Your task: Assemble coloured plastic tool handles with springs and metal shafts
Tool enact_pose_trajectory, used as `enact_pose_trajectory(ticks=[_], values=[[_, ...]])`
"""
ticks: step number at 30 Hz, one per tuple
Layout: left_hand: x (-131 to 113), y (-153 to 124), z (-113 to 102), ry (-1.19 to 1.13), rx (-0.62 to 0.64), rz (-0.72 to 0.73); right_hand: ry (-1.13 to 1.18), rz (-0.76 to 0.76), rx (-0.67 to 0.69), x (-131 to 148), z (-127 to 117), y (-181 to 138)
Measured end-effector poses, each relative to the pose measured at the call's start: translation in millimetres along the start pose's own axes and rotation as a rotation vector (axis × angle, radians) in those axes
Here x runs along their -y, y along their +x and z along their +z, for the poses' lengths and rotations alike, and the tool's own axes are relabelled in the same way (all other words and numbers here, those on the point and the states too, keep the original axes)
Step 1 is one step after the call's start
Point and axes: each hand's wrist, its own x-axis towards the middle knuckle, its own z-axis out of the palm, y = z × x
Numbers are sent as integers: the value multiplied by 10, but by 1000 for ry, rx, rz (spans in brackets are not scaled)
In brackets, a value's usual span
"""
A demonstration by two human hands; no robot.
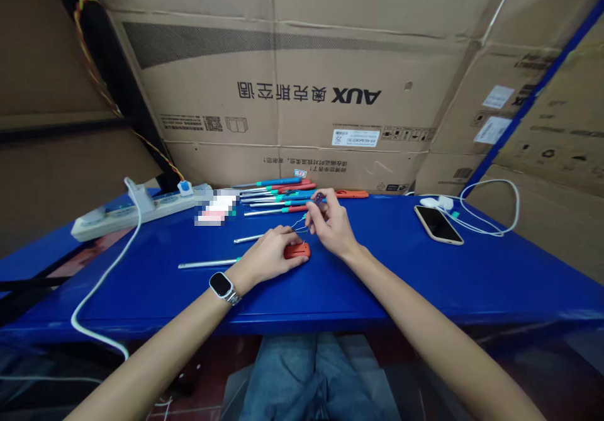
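Observation:
My left hand (271, 254) is closed around a tool's orange handle (298, 251), holding it down on the blue table. A silver rod (207, 263) comes out on the left side of that hand, apparently part of the same tool. My right hand (333, 223) grips a screwdriver by its dark purplish handle (320, 198). The screwdriver's thin shaft points down to the orange handle's top; whether the tip touches a screw is too small to tell. Thin pale wires or strings (298, 224) show between the hands. Behind the left hand lies another silver rod (248, 240), partly hidden.
Several similar tools with blue, red and orange handles (287, 197) lie at the back of the table (401, 282). A power strip (160, 205) with a white cable stands left. A phone (438, 224) and white charger cable lie right. Cardboard boxes (302, 50) wall the back.

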Motion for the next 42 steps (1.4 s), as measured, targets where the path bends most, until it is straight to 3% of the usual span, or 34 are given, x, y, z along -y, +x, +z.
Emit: enact_pose_trajectory(ticks=[22,42], values=[[5,-49,24,-22,-57,12,-108,-53,48,-26,14,-28],[-15,-52,14,-19,-36,-27,-155,-64,84,8,12,-40]])
